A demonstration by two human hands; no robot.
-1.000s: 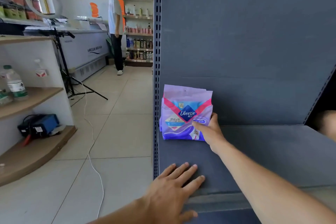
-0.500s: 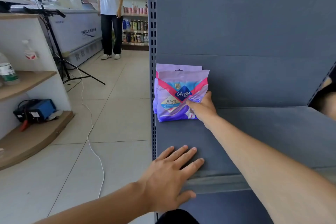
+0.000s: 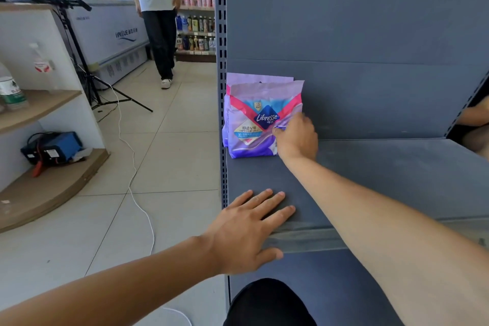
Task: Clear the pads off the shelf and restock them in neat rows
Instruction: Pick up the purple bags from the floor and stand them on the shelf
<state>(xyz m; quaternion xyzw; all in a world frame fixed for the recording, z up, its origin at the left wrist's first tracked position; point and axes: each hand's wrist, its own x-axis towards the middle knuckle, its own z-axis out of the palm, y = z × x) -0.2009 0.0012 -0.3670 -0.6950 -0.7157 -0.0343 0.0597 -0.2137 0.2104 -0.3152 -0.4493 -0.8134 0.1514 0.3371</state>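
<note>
Right hand [image 3: 297, 137]: arm stretched forward across the grey shelf [image 3: 383, 180], fingers curled onto the lower right corner of the front pad pack [image 3: 260, 120]; whether they pinch it or only press cannot be told. Left hand [image 3: 248, 230]: flat, fingers spread, palm down on the shelf's front edge, holding nothing. Pad packs: two, upright at the shelf's back left corner, printed face outward, long axis vertical, second pack [image 3: 258, 78] directly behind.

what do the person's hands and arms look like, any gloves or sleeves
Both hands are bare: no gloves, rings, watch or wristband on the left hand or the right hand. Both forearms are uncovered as far as the frame shows, with no sleeve edge in view. The nails on the left hand are short and unpainted.
</note>
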